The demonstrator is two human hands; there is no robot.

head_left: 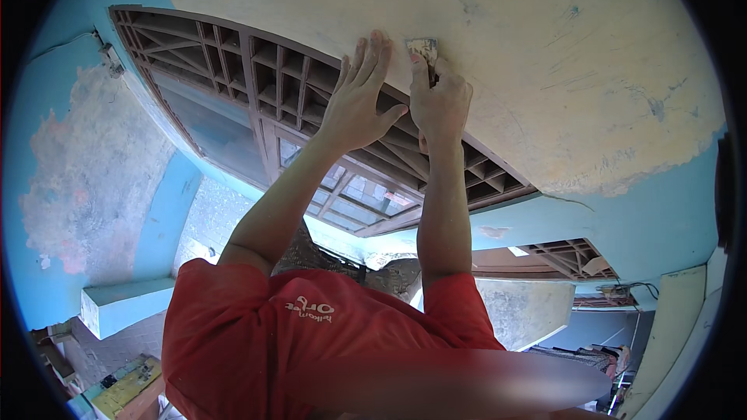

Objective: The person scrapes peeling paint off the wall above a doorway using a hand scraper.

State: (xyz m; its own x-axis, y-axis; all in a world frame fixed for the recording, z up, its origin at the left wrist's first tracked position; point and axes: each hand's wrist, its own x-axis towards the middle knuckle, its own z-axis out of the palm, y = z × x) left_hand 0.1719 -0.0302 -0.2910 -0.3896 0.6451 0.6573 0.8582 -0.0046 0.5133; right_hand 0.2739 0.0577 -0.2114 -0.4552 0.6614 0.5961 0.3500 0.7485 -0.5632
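My right hand [440,105] grips a scraper [422,48] with a short, flat, paint-stained blade. The blade lies against the bare, cream-coloured patch of wall [529,62] above a brown wooden window frame [253,70]. Most of the scraper's handle is hidden inside my fist. To its left, my left hand [359,97] is spread, fingers pointing up, with its fingertips at the wall just over the frame's top edge. It holds nothing. Dark scratches and small marks run across the bare wall.
Light blue paint [661,194] borders the bare patch. The frame has a slatted vent row and glass panes [366,194] below it. A second patchy wall [101,171] stands at left, above a pale blue ledge [128,307]. Wires [642,288] hang at lower right.
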